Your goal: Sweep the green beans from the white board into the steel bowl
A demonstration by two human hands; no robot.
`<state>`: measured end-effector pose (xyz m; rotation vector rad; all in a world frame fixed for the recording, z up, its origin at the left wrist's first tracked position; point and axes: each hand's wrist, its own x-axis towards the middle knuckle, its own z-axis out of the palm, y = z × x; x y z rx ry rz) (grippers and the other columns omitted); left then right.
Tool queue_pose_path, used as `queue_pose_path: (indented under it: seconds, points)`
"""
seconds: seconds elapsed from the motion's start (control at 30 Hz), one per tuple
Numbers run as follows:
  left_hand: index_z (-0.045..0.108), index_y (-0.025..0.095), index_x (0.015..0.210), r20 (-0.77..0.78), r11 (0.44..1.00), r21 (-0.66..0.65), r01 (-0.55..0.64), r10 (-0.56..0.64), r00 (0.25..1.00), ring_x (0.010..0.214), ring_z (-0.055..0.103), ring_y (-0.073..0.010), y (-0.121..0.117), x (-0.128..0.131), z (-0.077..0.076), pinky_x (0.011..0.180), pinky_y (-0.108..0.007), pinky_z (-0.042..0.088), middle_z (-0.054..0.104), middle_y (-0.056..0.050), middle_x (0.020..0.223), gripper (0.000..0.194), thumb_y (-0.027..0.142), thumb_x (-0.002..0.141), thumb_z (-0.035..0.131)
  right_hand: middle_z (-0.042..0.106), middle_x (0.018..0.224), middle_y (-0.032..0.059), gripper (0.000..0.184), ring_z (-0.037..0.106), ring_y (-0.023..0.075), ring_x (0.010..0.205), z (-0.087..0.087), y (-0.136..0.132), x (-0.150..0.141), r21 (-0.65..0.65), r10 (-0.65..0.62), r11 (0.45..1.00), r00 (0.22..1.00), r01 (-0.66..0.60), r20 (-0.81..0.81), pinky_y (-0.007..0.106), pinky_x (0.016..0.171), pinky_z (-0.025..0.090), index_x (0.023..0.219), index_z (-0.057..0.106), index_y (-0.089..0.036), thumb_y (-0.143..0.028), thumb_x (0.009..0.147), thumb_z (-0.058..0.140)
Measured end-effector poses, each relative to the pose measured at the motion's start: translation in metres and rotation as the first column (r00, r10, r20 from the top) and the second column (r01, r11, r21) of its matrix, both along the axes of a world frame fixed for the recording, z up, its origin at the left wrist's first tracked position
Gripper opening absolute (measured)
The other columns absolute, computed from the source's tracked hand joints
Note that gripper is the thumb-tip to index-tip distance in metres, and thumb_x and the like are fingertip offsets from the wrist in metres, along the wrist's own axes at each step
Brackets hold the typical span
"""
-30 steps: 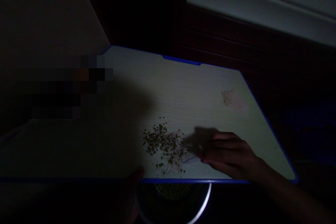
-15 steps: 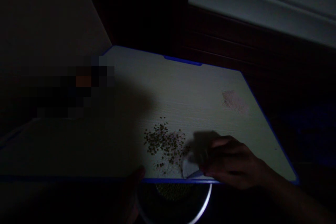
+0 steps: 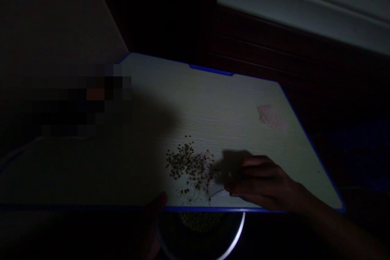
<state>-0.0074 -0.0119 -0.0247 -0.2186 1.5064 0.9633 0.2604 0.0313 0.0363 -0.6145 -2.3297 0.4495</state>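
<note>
Much of the pale tabletop (image 3: 219, 101) sits in gloom on its left side, where a pixelated patch (image 3: 82, 107) covers a stretch of it below a dim, plain wall (image 3: 55, 16). Moving right, the left hand (image 3: 153, 221) is at the near edge, its thumb lying over the blue edging (image 3: 91, 208) and the rest dropping into darkness beside the bowl's left rim; whether its fingers are together or apart, I can't tell. Just right of that thumb, small dark seeds (image 3: 189, 164) lie loosely scattered on the surface, mixed with pale crumbs and thickest towards the middle. Below them, partly hidden by the edge, is a round bowl (image 3: 239, 233) with a bright right rim, holding a heap of greenish grains (image 3: 201, 221). Next comes the right hand (image 3: 260, 180), its fingers pinched together on a thin pale piece (image 3: 217, 193) that reaches to the seeds' right-hand fringe. Farther right and back, well apart from them, lies a flat pinkish patch (image 3: 272, 118). A white ledge (image 3: 298, 4) crosses the upper right corner.
</note>
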Motion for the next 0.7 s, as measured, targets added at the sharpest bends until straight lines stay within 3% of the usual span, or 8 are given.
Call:
queue_pose_path:
  seconds: [0.03, 0.1, 0.23, 0.3, 0.4, 0.53, 0.7]
  points:
    - [0.049, 0.018, 0.149, 0.033, 1.000, 0.011, -0.009, 0.009, 0.999, 0.155, 0.013, -0.0278, 0.000, 0.001, 0.001, 0.126, -0.051, 0.003, 0.069, -0.013, 0.136, 0.065, 0.027, 0.087, 0.066, 0.081, 0.089, 0.0063, 0.014, 0.070, 0.0149, 0.073, 0.000, -0.001, 0.000, -0.011, 0.009, 1.000, 1.000, -0.009, 0.005, 0.033, 0.071, 0.055, 0.107, 0.073, -0.013, -0.016, 0.099, 0.061]
    - [0.054, 0.019, 0.145, 0.019, 0.999, 0.018, -0.033, 0.033, 0.999, 0.155, 0.011, -0.0248, 0.000, 0.002, 0.001, 0.126, -0.048, 0.004, 0.074, -0.011, 0.126, 0.060, 0.026, 0.086, 0.067, 0.081, 0.090, 0.0063, 0.015, 0.071, 0.0149, 0.075, 0.000, -0.003, 0.001, -0.025, 0.012, 1.000, 1.000, -0.012, 0.011, 0.033, 0.073, 0.055, 0.109, 0.073, -0.013, -0.015, 0.099, 0.060]
    - [0.058, 0.019, 0.138, -0.063, 0.999, 0.015, 0.048, -0.047, 0.997, 0.147, 0.041, -0.0337, -0.004, -0.005, -0.014, 0.124, -0.054, 0.025, 0.074, -0.012, 0.125, 0.060, 0.032, 0.081, 0.074, 0.081, 0.090, 0.0050, 0.018, 0.070, 0.0146, 0.076, -0.002, -0.005, 0.004, -0.036, 0.005, 0.999, 1.000, -0.005, 0.003, 0.033, 0.073, 0.055, 0.114, 0.072, -0.015, -0.016, 0.099, 0.061]
    - [0.060, 0.025, 0.135, -0.109, 0.997, 0.037, 0.063, -0.059, 0.992, 0.147, 0.041, -0.0329, -0.005, -0.008, -0.020, 0.123, -0.055, 0.027, 0.075, -0.009, 0.125, 0.058, 0.030, 0.078, 0.075, 0.080, 0.090, 0.0041, 0.021, 0.071, 0.0141, 0.078, -0.004, -0.005, 0.005, -0.036, 0.008, 0.999, 0.999, -0.007, 0.032, 0.032, 0.075, 0.055, 0.118, 0.071, -0.018, -0.018, 0.100, 0.061]
    - [0.067, 0.023, 0.118, -0.095, 0.997, 0.031, 0.066, -0.062, 0.993, 0.143, 0.047, -0.0362, -0.003, -0.010, -0.023, 0.121, -0.059, 0.030, 0.079, -0.010, 0.111, 0.038, 0.030, 0.080, 0.071, 0.080, 0.087, 0.0035, 0.023, 0.071, 0.0141, 0.078, -0.005, -0.004, 0.005, -0.030, 0.009, 1.000, 0.996, -0.006, 0.090, 0.032, 0.076, 0.056, 0.121, 0.071, -0.020, -0.020, 0.100, 0.061]
    - [0.068, 0.022, 0.101, -0.103, 0.998, -0.052, 0.028, -0.033, 0.994, 0.143, 0.046, -0.0368, 0.001, -0.008, -0.017, 0.123, -0.059, 0.027, 0.079, -0.013, 0.105, 0.022, 0.028, 0.081, 0.070, 0.080, 0.089, 0.0041, 0.022, 0.072, 0.0146, 0.078, -0.003, -0.005, 0.004, -0.074, 0.011, 0.997, 1.000, -0.011, 0.002, 0.034, 0.076, 0.057, 0.119, 0.071, -0.020, -0.018, 0.101, 0.059]
    - [0.068, 0.022, 0.117, -0.059, 0.999, 0.014, 0.043, -0.042, 0.997, 0.141, 0.050, -0.0340, 0.001, -0.004, -0.006, 0.125, -0.058, 0.019, 0.078, -0.008, 0.114, 0.032, 0.027, 0.085, 0.066, 0.080, 0.089, 0.0061, 0.022, 0.070, 0.0158, 0.075, -0.003, -0.006, 0.004, -0.117, 0.042, 0.992, 0.998, -0.047, -0.047, 0.035, 0.072, 0.056, 0.116, 0.072, -0.016, -0.014, 0.098, 0.061]
